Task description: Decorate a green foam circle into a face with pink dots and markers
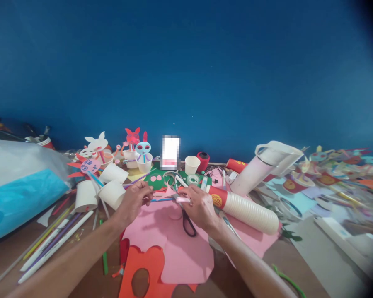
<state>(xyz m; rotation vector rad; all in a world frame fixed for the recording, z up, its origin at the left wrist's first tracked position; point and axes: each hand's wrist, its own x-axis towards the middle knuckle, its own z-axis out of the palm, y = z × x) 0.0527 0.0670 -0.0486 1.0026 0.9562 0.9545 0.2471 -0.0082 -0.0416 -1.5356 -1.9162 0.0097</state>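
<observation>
My left hand point(139, 198) is closed in a pinch on the left end of a thin blue stick point(161, 200). At its right end, my right hand point(197, 203) has its fingers closed round a small pale pink piece point(182, 200) that meets the stick. Both hands are above a pink sheet point(180, 248). Black-handled scissors point(189, 223) lie on this sheet just below my right hand, their blades partly hidden. An orange sheet point(155, 258) with cut-out holes lies nearer to me.
Paper-cup figures point(143, 157) and white cups point(86, 196) stand or lie at the back left. Markers point(57, 244) lie left. A stack of cups point(251, 213) and a tilted pitcher point(251, 176) are on the right, with a blue wall point(186, 74) behind.
</observation>
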